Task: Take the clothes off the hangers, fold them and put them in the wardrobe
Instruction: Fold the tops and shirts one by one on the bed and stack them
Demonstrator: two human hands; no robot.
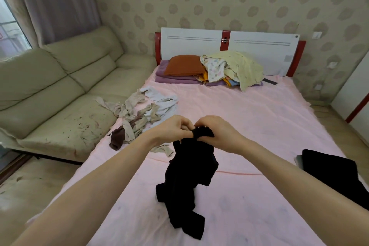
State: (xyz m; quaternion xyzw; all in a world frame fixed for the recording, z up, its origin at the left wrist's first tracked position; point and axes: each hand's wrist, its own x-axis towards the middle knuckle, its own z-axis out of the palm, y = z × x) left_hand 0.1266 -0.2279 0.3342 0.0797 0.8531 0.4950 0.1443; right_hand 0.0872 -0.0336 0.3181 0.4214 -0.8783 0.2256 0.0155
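A black garment hangs from both my hands above the pink bed, its lower end crumpled on the sheet. My left hand and my right hand are close together, each pinching the bunched top edge of the black garment. A folded black piece of clothing lies at the bed's right edge. A heap of beige and white clothes with a brown piece lies at the bed's left side. No hanger is in sight.
A pale green sofa stands against the bed's left side. At the headboard lie an orange pillow, purple bedding and a yellow cloth heap. A white door with red trim is at the right.
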